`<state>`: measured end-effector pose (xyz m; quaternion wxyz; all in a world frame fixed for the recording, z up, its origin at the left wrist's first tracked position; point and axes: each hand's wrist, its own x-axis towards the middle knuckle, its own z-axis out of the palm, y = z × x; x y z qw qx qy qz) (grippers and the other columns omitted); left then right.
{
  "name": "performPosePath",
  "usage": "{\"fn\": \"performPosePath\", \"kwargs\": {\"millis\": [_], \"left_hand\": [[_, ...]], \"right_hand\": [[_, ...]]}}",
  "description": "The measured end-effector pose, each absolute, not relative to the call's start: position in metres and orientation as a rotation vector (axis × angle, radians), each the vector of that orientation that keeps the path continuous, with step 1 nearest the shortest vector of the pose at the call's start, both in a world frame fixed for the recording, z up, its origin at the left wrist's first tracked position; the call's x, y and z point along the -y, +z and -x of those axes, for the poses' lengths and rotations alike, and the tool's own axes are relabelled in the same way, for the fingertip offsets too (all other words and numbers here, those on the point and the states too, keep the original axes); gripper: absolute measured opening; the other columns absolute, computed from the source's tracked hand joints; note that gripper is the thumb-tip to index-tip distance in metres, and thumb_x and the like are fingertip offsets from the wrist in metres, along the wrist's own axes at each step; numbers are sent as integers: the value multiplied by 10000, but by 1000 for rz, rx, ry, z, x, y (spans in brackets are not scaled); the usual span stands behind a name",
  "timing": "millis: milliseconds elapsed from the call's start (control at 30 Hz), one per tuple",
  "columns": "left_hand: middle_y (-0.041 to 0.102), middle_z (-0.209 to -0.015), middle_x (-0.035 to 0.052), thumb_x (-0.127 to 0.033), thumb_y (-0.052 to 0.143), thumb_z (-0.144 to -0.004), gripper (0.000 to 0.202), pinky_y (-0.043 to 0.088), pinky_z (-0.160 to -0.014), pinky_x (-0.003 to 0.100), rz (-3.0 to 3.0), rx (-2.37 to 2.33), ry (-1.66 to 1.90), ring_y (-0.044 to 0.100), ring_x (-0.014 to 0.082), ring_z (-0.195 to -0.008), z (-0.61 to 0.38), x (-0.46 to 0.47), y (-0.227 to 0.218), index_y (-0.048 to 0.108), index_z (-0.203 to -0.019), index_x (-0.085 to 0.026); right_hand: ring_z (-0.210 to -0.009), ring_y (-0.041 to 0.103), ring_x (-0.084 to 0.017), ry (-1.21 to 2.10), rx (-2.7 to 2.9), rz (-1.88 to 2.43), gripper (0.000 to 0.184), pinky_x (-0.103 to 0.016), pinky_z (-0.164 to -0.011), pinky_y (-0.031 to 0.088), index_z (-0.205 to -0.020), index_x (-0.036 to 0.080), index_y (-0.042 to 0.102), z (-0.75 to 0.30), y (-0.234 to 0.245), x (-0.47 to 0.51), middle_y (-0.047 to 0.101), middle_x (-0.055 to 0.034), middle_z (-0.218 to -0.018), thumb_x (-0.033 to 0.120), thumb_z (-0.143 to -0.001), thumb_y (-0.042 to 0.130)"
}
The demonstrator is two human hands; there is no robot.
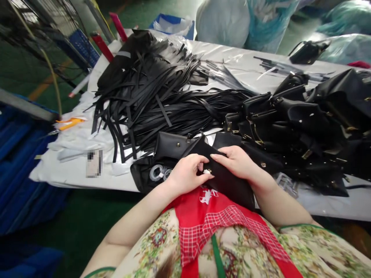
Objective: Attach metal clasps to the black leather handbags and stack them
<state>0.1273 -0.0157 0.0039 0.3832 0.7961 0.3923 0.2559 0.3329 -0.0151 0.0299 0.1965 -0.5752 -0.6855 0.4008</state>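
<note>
A black handbag (232, 185) rests against my red apron at the table's front edge. My left hand (191, 173) is on its near left side, thumb and fingers curled around a small light-coloured clasp (207, 171). My right hand (236, 162) grips the bag's upper edge, thumb lying along the front panel and fingers behind it. Just beyond my left hand lies another black bag (171, 146) with a small gold fitting. Clear rings of tape or tubing (157, 173) sit on black material to the left.
Black straps (150, 92) are heaped across the table's middle and left. Black handbags with gold fittings (298, 123) pile up on the right. An orange-handled tool (71, 123) and a blurred phone-like object (93, 163) lie at left. A blue bin (174, 26) and plastic sacks (223, 19) stand behind.
</note>
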Motion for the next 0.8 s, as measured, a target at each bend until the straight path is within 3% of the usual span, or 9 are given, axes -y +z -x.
{"fn": "performPosePath", "kwargs": {"millis": [200, 467, 667, 800], "left_hand": [[599, -645, -11, -383, 796, -651, 278, 397, -533, 213, -1781, -1031, 520, 496, 92, -542, -119, 24, -5, 661, -744, -158], [666, -697, 32, -369, 647, -802, 247, 429, -600, 226, -1422, -911, 419, 549, 115, -613, -113, 28, -15, 658, -734, -132], [647, -740, 34, -309, 580, -854, 214, 437, -703, 260, -1612, -1022, 659, 562, 138, -703, -115, 35, -20, 609, -705, -158], [581, -694, 9, -357, 566, -872, 246, 405, -596, 223, -1456, -909, 660, 488, 105, -615, -114, 39, -24, 555, -726, -160]], "right_hand": [[-511, 379, -89, 1018, 2012, 1607, 468, -221, -487, 278, -547, 163, 460, -328, 27, 24, 412, 29, -514, 487, -884, 469], [-508, 364, -87, 1044, 2064, 1572, 465, -236, -495, 257, -538, 170, 432, -321, 24, 27, 412, 35, -512, 477, -883, 481], [-495, 357, -86, 1015, 1995, 1612, 460, -233, -495, 266, -534, 172, 406, -321, 21, 25, 405, 40, -497, 467, -883, 463], [-501, 365, -86, 1040, 1949, 1609, 457, -225, -495, 281, -548, 169, 424, -324, 20, 25, 416, 39, -510, 478, -883, 460]]}}
